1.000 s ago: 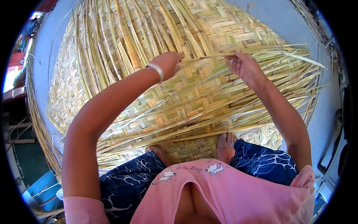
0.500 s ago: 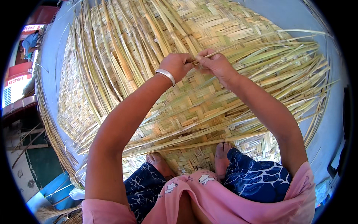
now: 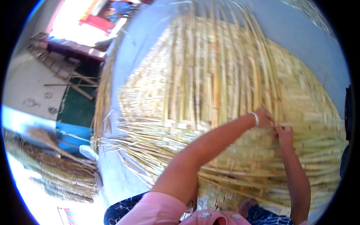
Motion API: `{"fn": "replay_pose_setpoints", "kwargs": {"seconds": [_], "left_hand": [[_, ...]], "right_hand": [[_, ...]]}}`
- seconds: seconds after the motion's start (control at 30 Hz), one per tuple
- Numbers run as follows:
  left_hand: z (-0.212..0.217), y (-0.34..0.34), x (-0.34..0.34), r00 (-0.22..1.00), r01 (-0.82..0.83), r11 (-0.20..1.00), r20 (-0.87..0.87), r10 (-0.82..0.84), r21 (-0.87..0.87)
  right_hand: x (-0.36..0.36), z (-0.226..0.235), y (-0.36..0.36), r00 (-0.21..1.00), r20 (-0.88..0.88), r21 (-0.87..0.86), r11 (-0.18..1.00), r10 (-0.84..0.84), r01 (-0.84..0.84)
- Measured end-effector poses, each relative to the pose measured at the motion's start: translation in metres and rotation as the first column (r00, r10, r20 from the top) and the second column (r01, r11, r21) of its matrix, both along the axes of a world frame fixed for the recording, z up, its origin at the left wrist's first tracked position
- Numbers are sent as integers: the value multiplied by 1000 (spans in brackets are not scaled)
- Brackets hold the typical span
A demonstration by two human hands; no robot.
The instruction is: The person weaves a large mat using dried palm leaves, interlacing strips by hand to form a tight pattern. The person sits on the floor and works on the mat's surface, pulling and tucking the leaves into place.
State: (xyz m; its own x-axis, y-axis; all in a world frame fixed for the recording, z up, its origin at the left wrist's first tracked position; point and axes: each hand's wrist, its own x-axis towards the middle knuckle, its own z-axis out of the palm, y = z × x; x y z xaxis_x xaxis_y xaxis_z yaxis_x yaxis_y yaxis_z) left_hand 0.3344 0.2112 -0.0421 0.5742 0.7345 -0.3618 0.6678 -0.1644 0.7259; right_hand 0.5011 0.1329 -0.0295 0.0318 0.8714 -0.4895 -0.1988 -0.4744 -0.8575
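Both of my hands meet over a large woven reed mat (image 3: 300,93) spread on the floor. My left hand (image 3: 264,117), with a silver bangle (image 3: 255,119) at the wrist, is closed in a pinch. Its fingertips come close to those of my right hand (image 3: 285,134), also pinched shut. A thin reed strip seems held between them, though motion blur makes it hard to follow. Long upright reed strips (image 3: 215,75) lie loose over the far part of the mat. Crosswise strips (image 3: 240,172) fan out below my hands toward both sides.
A bundle of long reeds (image 3: 103,90) runs along the left side of the grey-blue floor (image 3: 138,41). Farther left are a broom (image 3: 56,144), a blue object (image 3: 73,135) and stacked dry stalks (image 3: 60,172). My foot (image 3: 245,206) rests on the mat.
The view has swung left, so the mat and my hands sit farther right and lower in the picture. My hands stay pinched close together.
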Motion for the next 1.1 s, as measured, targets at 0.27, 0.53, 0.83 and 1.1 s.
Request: {"fn": "replay_pose_setpoints", "kwargs": {"seconds": [0.27,0.53,0.83,1.1], "left_hand": [[3,-13,18,997,-75,989,-27,79,125],[-7,-20,26,976,-185,980,-106,191,68],[-5,-17,24,987,-132,991,-99,128,-32],[-12,-11,22,992,62,967,-119,-33,248]], "right_hand": [[2,-28,3,977,207,-17,998,-54,59],[26,-45,10,875,452,110,984,-175,140],[122,-58,20,827,415,209,924,-379,319],[257,-56,29,973,-9,335,916,-229,219]]}}
